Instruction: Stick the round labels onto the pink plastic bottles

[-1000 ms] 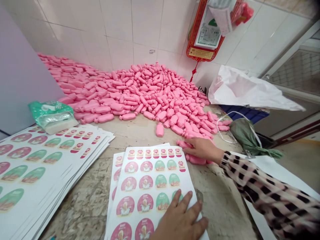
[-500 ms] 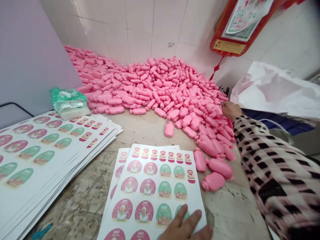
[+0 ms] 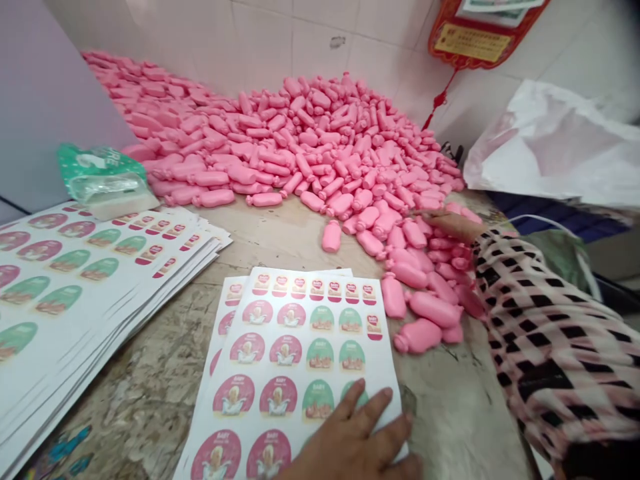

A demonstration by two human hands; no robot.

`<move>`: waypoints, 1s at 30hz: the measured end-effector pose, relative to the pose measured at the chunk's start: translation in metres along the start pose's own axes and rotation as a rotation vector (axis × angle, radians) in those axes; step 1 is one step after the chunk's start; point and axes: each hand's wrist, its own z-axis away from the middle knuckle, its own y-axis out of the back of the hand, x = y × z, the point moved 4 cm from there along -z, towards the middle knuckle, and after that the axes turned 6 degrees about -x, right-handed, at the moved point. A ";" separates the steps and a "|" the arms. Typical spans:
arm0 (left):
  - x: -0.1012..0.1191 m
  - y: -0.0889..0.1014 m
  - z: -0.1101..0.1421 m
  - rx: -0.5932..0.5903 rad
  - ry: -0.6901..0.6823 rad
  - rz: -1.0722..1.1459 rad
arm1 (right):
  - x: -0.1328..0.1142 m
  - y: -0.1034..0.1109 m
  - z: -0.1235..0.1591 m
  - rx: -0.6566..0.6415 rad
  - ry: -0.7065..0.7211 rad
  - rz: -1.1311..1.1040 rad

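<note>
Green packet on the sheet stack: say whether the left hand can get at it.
Probably yes: only flat sheets and tabletop lie between the left hand and the green packet.

The left hand (image 3: 353,437) lies with fingers spread on the lower right of a sheet of stickers (image 3: 295,327), whose pink and green labels face up on the worn bench (image 3: 165,360). The right hand (image 3: 457,225) reaches in at the right edge of a heap of pink bottles (image 3: 320,137) by the tiled wall (image 3: 260,33). A thicker sticker stack (image 3: 120,293) sits at the left, a green packet (image 3: 103,163) on its far end
</note>
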 end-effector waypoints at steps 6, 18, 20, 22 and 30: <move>0.003 0.030 -0.003 -0.234 0.077 0.186 | -0.004 -0.016 0.068 -0.367 0.248 -0.048; 0.015 0.030 -0.005 -0.266 0.093 0.045 | -0.046 0.000 0.199 -0.314 0.544 0.286; 0.017 0.028 -0.004 -0.274 0.085 0.009 | -0.056 0.016 0.222 -0.180 0.406 0.282; 0.019 0.028 -0.005 -0.275 0.086 -0.026 | -0.068 0.026 0.252 -0.118 0.283 0.300; 0.030 0.042 0.019 -0.381 0.364 -0.167 | -0.105 -0.010 0.352 -0.298 0.133 0.420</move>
